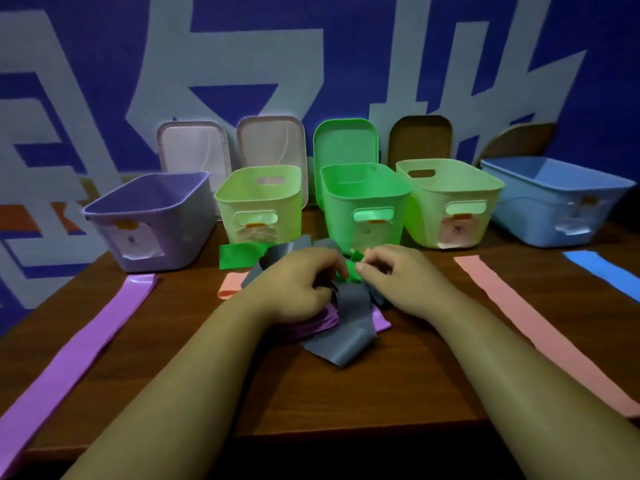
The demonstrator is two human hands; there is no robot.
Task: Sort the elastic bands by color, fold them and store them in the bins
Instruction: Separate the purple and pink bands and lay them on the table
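2 bands gripped: left grip (294, 282) clutches grey band (346, 336) atop pile (322, 322), right grip (394, 275) pinches green band (354, 273).

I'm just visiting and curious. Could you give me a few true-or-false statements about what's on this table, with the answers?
1. Five bins stand in a row at the back of the table. True.
2. The purple bin sits at the far right. False: the purple bin is far left; the blue bin is far right.
3. The left hand and right hand both grip bands in the middle heap. True.
4. A long pink band lies flat on the left. False: the long purple band lies there; the pink band is on the right.
5. Every bin has its lid on. False: all are open; lids lean on the wall behind.
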